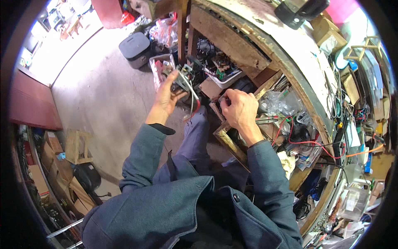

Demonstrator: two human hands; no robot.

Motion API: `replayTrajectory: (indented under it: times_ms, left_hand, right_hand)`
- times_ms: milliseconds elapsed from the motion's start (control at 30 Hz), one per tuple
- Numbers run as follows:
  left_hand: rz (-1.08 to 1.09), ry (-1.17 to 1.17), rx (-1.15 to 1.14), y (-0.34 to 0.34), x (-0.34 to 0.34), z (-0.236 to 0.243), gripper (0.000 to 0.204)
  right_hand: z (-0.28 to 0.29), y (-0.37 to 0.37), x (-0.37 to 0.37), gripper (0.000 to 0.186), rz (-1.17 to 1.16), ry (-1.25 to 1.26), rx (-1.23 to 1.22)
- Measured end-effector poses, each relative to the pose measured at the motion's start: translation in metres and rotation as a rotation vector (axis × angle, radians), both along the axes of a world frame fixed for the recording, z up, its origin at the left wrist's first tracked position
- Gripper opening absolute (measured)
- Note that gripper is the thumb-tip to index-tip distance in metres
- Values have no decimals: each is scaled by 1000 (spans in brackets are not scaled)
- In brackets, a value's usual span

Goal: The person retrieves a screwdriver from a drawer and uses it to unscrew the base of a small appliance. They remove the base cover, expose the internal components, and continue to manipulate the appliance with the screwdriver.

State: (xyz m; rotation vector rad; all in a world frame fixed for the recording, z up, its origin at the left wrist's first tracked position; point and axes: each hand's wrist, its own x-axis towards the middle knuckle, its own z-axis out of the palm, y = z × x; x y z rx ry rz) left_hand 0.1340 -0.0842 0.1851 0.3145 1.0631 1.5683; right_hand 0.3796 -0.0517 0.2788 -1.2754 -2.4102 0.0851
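Observation:
My left hand (165,99) is closed around a small dark motor-like part with wires (185,78), held out over the floor beside the workbench. A white and red lead (194,93) hangs from that part. To the right, my right hand (240,108) hovers over an open wooden drawer (230,143), its fingers curled together. A small dark bit shows at its fingertips, too hidden to name. Below that hand lies a red and black probe-like tool (266,119) across the drawer's contents. The two hands are apart.
The worn workbench (265,41) curves along the right, with clear plastic bags (282,101) and a red wire (304,142) by the drawer. Under it stands a white tray of parts (226,81). A grey bin (135,47) and a wooden stool (78,146) stand on the floor.

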Motion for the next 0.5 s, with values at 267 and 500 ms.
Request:
replayTrajectory:
  times_ms: [267, 500]
  left_hand:
    - [-64, -116, -229, 52, 36, -99, 53]
    - [-194, 21, -246, 189, 63, -144, 49]
  right_hand:
    - [0, 2, -3, 12, -14, 3, -19]
    - [5, 7, -6, 11, -29, -28, -75]
